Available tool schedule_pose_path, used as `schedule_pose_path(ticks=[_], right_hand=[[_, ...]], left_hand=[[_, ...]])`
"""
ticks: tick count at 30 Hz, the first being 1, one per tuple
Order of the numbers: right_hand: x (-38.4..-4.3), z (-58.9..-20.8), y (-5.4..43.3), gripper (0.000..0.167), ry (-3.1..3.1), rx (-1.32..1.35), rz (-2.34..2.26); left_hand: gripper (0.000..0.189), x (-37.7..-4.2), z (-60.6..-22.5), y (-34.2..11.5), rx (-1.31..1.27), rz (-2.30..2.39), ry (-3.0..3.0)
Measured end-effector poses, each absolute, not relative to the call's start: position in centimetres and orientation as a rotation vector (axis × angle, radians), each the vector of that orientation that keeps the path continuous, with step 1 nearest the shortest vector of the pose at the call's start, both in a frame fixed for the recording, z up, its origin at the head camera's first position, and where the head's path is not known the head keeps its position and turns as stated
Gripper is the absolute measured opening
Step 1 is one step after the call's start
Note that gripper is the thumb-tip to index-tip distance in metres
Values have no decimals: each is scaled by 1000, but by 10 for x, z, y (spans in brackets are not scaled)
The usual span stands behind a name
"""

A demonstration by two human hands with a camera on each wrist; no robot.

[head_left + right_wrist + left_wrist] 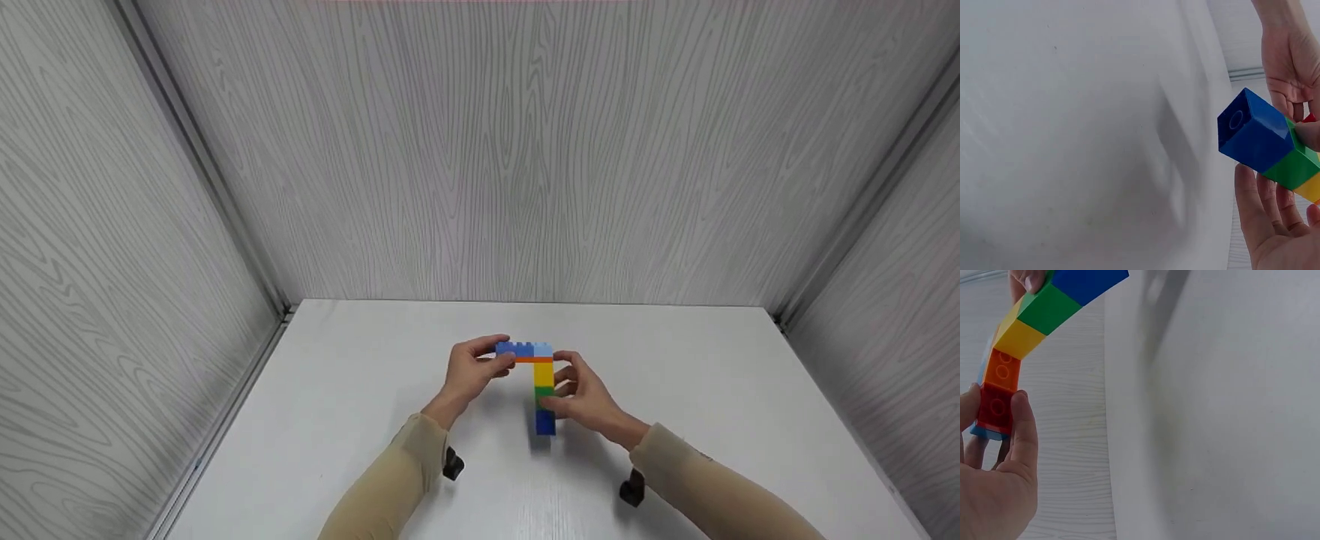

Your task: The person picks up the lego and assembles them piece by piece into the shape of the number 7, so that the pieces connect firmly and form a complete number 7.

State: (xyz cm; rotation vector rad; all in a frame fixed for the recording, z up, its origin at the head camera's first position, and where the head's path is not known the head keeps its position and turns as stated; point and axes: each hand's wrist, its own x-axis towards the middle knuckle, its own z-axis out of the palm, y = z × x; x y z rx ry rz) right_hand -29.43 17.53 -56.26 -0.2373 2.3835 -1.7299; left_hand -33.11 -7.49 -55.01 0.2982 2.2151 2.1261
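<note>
An upside-down L of toy building bricks is held above the table, its underside showing in both wrist views. Its column has a dark blue brick (545, 423) at the bottom, then a green brick (541, 391) and a yellow brick (544, 373). Across the top, an orange brick (1004, 371) and a red brick (997, 408) lie under a blue brick (523, 349) and a light blue brick (543, 350). My left hand (470, 370) pinches the arm's left end between thumb and fingers. On the column's right side, my right hand (589, 397) grips around the green brick.
The white table (360, 360) meets a grey wood-grain panel (510, 150) at the back, with similar panels at left and right. Black wrist devices (632, 489) hang below the beige sleeves (390, 480). Shadows of the hands and bricks fall on the table.
</note>
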Motion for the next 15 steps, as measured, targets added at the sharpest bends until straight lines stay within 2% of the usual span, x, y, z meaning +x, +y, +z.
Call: schedule_pose_path(ticks=[5,15], right_hand=[[-296,-565,178,83,2278,-135,-1765],[-301,-575,182,78,2205,4,-1702]], left_hand=[[48,-333,-556,-75,296,2098,2236],[49,-339,-574,-81,107,1871,2380]])
